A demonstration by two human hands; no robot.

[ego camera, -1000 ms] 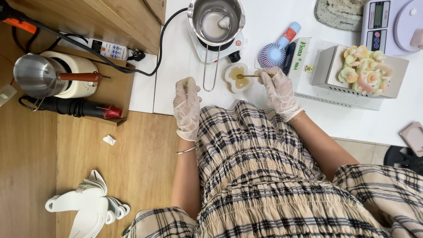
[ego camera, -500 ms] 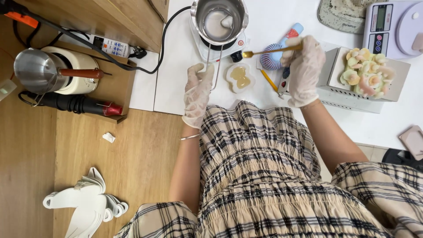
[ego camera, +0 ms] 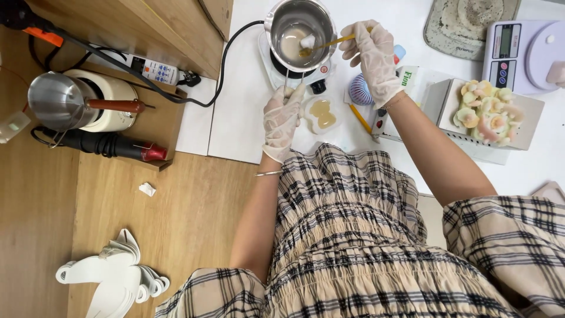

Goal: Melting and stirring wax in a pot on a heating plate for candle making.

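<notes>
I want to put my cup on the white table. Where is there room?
The bare strip of white table left of the small pot, beyond the black cable, is free. It is crowded around the mould, the box of flowers and the scale.

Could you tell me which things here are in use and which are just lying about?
In use: left hand on the handle of the small steel melting pot; right hand holding the thin wooden stick; white mould.

Lying about: digital scale; yellow pencil; tray of pastel flowers.
</notes>
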